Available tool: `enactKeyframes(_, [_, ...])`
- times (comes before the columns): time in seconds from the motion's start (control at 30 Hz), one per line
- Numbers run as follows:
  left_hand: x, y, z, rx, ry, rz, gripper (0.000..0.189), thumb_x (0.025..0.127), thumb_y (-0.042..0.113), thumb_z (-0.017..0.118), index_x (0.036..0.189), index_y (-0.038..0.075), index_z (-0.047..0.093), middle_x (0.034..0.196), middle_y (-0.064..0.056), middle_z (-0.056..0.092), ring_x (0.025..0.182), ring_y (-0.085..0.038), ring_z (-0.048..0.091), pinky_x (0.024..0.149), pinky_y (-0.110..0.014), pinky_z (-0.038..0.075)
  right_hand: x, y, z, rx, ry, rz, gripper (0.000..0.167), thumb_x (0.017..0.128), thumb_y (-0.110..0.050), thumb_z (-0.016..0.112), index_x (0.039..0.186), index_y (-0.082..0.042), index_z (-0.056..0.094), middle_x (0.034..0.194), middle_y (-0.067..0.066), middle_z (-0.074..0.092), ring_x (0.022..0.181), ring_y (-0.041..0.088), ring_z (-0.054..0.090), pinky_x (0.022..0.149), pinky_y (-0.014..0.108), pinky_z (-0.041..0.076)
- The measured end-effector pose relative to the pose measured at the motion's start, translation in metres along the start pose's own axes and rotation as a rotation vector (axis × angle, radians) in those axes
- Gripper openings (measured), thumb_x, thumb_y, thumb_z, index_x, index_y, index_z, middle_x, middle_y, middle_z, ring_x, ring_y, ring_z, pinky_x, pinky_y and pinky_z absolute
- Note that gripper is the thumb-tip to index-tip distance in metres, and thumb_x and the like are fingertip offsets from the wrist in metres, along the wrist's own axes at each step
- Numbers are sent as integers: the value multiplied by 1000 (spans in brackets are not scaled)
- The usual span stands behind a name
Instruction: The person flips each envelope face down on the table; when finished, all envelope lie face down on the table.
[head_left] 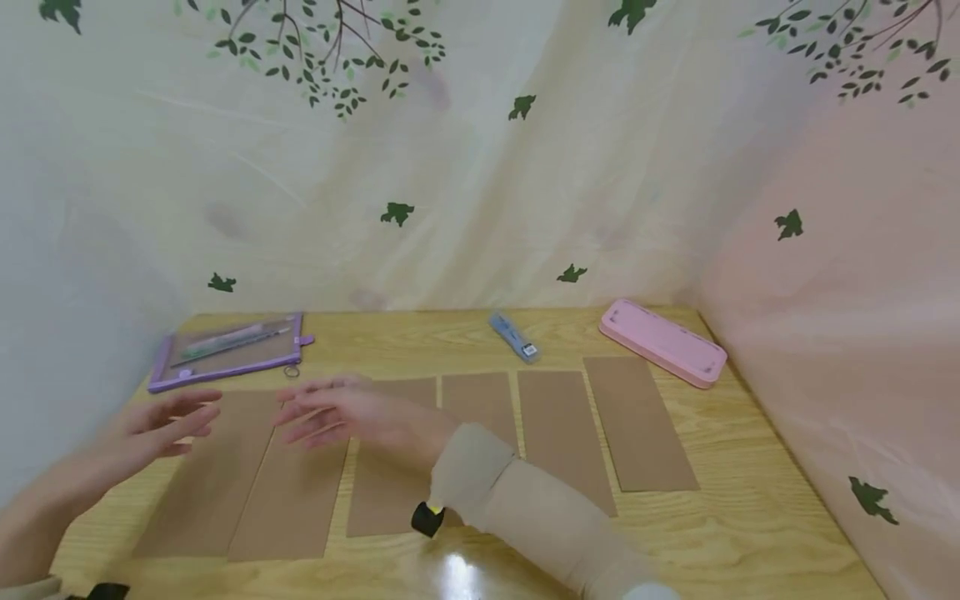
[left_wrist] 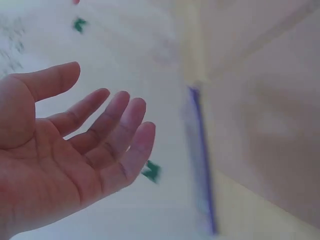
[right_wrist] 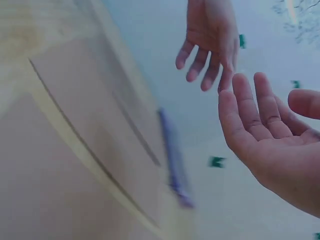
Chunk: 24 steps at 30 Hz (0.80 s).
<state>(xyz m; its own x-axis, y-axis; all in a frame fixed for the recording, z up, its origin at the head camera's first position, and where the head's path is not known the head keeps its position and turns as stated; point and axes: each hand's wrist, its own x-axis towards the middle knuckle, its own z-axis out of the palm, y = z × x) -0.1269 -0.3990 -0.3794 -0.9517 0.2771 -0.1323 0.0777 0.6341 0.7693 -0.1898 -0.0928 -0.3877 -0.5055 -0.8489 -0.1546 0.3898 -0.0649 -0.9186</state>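
Note:
My left hand is held over the leftmost brown cardboard sheet, its fingers loosely spread. Facing it, my right hand hovers over the second sheet, with a gap between the two hands. Neither hand holds anything. In the left wrist view, the left palm is bare and the fingers bend slightly. The right wrist view shows the right hand with relaxed fingers, and the left hand beyond it. The right forearm partly covers the third and fourth sheets.
Several brown sheets lie in a row across the wooden table, the rightmost set apart. Behind them are a purple-edged clear pouch with pens inside, a slim blue object with a white label, and a pink case. Leaf-print cloth encloses the table.

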Motion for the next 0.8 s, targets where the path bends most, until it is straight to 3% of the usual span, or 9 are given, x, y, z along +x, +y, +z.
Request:
enactKeyframes(0.07, [2,28,6,67,70,88,40,108,20,51,145,2,50,130,6,63,105,1,61,79,-18,54,-18,-20,-7,-119,9,-85,38,109,-15,45,144,-2,54,138,21,60,122,32,63,103,43,52])
enactKeyframes(0.17, [3,67,20,193,199,229,36,104,16,60,139,12,60,129,-2,66,103,4,62,76,-12,52,-47,-46,-13,-337,46,-233,38,110,-16,46,144,-4,54,138,13,62,123,23,62,102,34,52])
enactKeyframes(0.3, [2,103,40,324,349,422,46,96,9,71,140,20,62,129,-8,67,61,14,49,54,-10,44,-89,-71,-22,-792,206,-455,39,110,-23,46,146,-9,55,145,2,58,129,9,54,105,24,46])
enactKeyframes(0.37, [2,114,48,383,418,501,52,92,8,74,141,18,61,135,-10,64,58,15,47,46,-13,36,-108,-80,-29,-1050,314,-599,39,109,-21,49,145,-8,56,147,3,56,134,9,50,110,24,41])
enactKeyframes(0.47, [4,122,55,437,487,578,54,92,13,76,144,12,59,146,-15,55,97,2,66,64,-11,47,-130,-89,-40,-1399,476,-825,37,105,-12,55,140,-1,59,145,11,57,140,20,45,117,30,35])
enactKeyframes(0.53, [6,124,56,471,533,606,57,94,20,74,146,10,56,150,-18,50,136,-20,50,96,-22,50,-143,-93,-48,-1574,579,-925,36,102,-9,58,137,2,61,144,16,57,142,27,43,120,38,30])
enactKeyframes(0.6, [10,124,56,494,558,616,60,96,25,71,150,9,50,152,-20,46,145,-37,35,117,-45,35,-155,-96,-58,-1701,664,-956,38,101,-9,59,137,2,61,145,17,56,144,32,40,121,45,26])
enactKeyframes(0.67, [14,121,54,510,572,608,62,98,27,69,153,8,46,153,-23,44,146,-42,31,119,-57,23,-167,-97,-68,-1781,742,-932,39,101,-12,59,138,1,61,146,17,54,145,33,38,122,50,22])
enactKeyframes(0.8, [24,111,51,556,550,529,65,99,23,67,156,9,39,156,-24,37,149,-43,22,121,-58,16,-191,-95,-92,-1870,865,-792,40,102,-16,58,139,-1,61,145,16,56,144,36,38,121,56,21])
